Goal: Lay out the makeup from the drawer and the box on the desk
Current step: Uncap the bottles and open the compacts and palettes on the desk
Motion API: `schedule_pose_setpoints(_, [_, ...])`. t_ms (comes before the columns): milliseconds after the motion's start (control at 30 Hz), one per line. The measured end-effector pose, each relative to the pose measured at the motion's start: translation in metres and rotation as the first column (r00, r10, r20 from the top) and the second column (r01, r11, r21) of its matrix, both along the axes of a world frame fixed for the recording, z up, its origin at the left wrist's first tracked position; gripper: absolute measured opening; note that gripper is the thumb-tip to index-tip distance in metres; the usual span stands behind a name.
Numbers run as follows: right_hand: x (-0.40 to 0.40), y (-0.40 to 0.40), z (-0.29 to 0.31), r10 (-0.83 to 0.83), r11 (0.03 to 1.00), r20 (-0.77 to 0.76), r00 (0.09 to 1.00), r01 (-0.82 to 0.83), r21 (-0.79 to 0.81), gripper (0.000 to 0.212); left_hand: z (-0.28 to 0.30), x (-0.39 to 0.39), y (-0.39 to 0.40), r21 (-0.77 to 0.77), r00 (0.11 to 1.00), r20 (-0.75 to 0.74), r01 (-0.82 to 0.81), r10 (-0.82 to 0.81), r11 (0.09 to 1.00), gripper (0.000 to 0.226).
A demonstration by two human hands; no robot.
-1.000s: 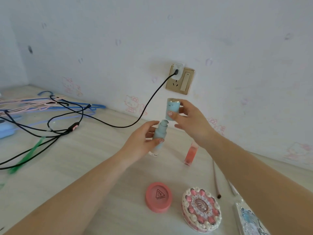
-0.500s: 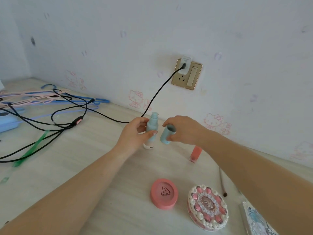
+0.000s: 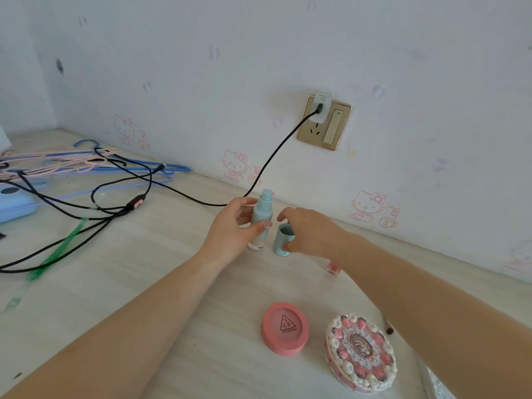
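Makeup is being set out mid-frame: our left hand (image 3: 230, 228) grips the upright pump bottle (image 3: 260, 217) on the desk (image 3: 115, 283), while our right hand (image 3: 305, 231) pinches its cap (image 3: 280, 239) just beside. Next, we judge, both get released standing.

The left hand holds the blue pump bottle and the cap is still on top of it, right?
Not quite. The head view shows the left hand holding the blue pump bottle, but its cap is off, standing on the desk in the right hand.
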State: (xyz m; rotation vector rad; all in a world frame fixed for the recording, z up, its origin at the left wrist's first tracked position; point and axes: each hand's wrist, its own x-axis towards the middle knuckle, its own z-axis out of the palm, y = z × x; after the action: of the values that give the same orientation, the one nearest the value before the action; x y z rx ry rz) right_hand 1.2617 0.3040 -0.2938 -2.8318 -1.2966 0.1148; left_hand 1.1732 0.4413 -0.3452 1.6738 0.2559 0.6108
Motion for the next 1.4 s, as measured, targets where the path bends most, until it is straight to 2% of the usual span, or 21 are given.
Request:
schedule_pose_setpoints(133, [-0.003, -0.008, 0.013, -0.020, 0.998, -0.025, 0.999, 0.022, 0.064, 0.077, 0.002, -0.003, -0.002, -0.050, 1.000, 0.003, 0.016, -0.016, 0.999, 0.064])
schedule_pose_setpoints(200, [-0.005, -0.019, 0.027, -0.043, 0.991, -0.028, 0.999, 0.046, 0.122, 0.075, 0.009, -0.008, -0.003, -0.066, 0.994, 0.078, -0.068, 0.073, 0.996, 0.060])
schedule_pose_setpoints(300, [-0.005, -0.043, 0.051, -0.069, 0.977, 0.010, 0.998, 0.066, 0.204, 0.060, 0.030, -0.022, -0.009, -0.128, 0.943, 0.250, -0.192, 0.218, 0.973, 0.044])
schedule_pose_setpoints(367, [-0.003, -0.060, 0.060, -0.089, 0.964, 0.012, 0.996, 0.083, 0.254, 0.045, 0.043, -0.031, -0.019, -0.133, 0.924, 0.330, -0.155, 0.191, 0.979, 0.038])
schedule_pose_setpoints(433, [-0.001, -0.077, 0.061, -0.123, 0.946, -0.037, 0.992, 0.128, 0.296, 0.035, 0.051, -0.038, -0.036, -0.084, 0.930, 0.356, -0.067, 0.093, 0.994, 0.033])
schedule_pose_setpoints(567, [0.001, -0.097, 0.049, -0.158, 0.949, -0.132, 0.979, 0.187, 0.253, 0.031, 0.049, -0.033, -0.073, -0.008, 0.954, 0.273, 0.129, -0.122, 0.992, 0.032])
schedule_pose_setpoints(700, [-0.007, -0.105, 0.033, -0.160, 0.962, -0.134, 0.978, 0.185, 0.202, 0.041, 0.023, -0.014, -0.103, 0.108, 0.969, 0.055, 0.232, -0.239, 0.967, 0.039])
schedule_pose_setpoints(900, [-0.013, -0.105, 0.015, -0.158, 0.957, -0.082, 0.984, 0.173, 0.233, 0.033, 0.004, 0.005, -0.112, 0.131, 0.961, -0.169, 0.244, -0.221, 0.961, 0.063])
schedule_pose_setpoints(1000, [-0.016, -0.114, 0.015, -0.138, 0.904, -0.188, 0.972, 0.201, 0.378, 0.023, -0.001, 0.006, -0.112, 0.191, 0.954, -0.235, 0.231, -0.184, 0.954, 0.061])
schedule_pose_setpoints(1167, [-0.028, -0.131, 0.029, -0.067, 0.766, -0.371, 0.926, 0.286, 0.575, 0.018, 0.012, -0.007, -0.120, 0.256, 0.986, -0.070, 0.166, -0.153, 0.952, 0.024])
schedule_pose_setpoints(1300, [-0.042, -0.143, 0.045, -0.005, 0.679, -0.502, 0.865, 0.371, 0.633, 0.012, 0.025, -0.021, -0.126, 0.344, 0.989, 0.093, 0.078, -0.116, 0.936, 0.021])
schedule_pose_setpoints(1400, [-0.055, -0.147, 0.056, -0.028, 0.694, -0.552, 0.833, 0.414, 0.589, 0.020, 0.036, -0.030, -0.129, 0.476, 0.974, 0.214, -0.035, -0.077, 0.879, 0.026])
